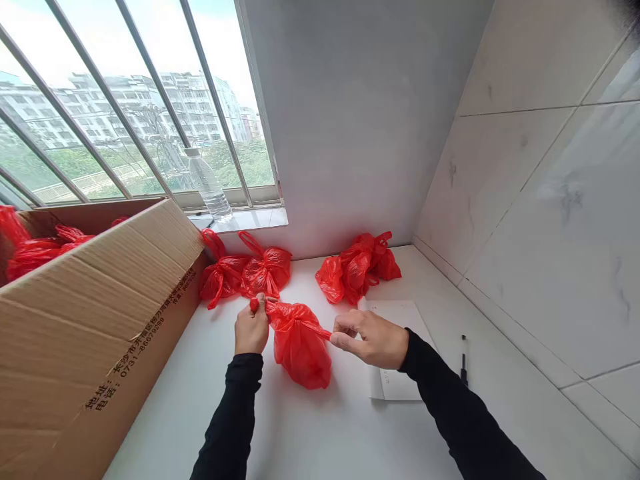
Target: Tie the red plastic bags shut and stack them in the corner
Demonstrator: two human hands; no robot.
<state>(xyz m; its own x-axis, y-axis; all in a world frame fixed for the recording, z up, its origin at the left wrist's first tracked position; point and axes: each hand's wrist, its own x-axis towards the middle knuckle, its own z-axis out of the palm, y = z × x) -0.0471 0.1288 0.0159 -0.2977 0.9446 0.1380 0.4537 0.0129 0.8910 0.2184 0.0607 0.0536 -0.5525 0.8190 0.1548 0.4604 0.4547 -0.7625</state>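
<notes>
A filled red plastic bag (303, 353) is in front of me at the white table, its neck knotted or gathered and its contents hidden. My left hand (252, 327) is closed round one handle of the bag at its upper left. On the other side, my right hand (369, 337) pinches the opposite handle between thumb and fingers. The two handles are stretched apart to left and right. Behind the bag lie two tied red bags (267, 270) side by side. Farther right sits a heap of red bags (357, 267) against the wall.
A large cardboard box (100, 300) holding more red bags stands at the left. A clear water bottle (209, 187) is on the sill by the barred window. An open paper notebook (400, 333) lies under my right forearm, with a black pen (464, 360) beside it.
</notes>
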